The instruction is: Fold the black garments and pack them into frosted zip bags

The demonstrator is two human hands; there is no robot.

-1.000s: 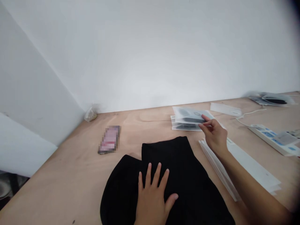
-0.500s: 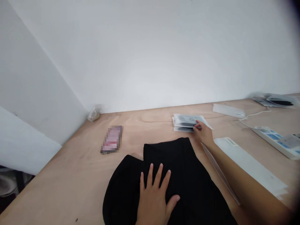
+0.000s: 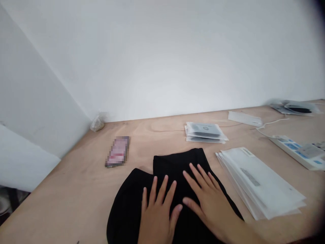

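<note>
Together, left hand (image 3: 156,215) and right hand (image 3: 209,203) press fabric (image 3: 127,206).

Plywood table (image 3: 66,189); blurred phone (image 3: 117,151); stacked clear bags (image 3: 204,133); pile of white packets (image 3: 259,183); white power strip (image 3: 291,152) with cable (image 3: 271,125); small bag (image 3: 98,123) in corner.

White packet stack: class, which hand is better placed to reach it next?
Probably the right hand: it rests on the black garment closest to the white packet stack, while the left hand lies farther away.
</note>
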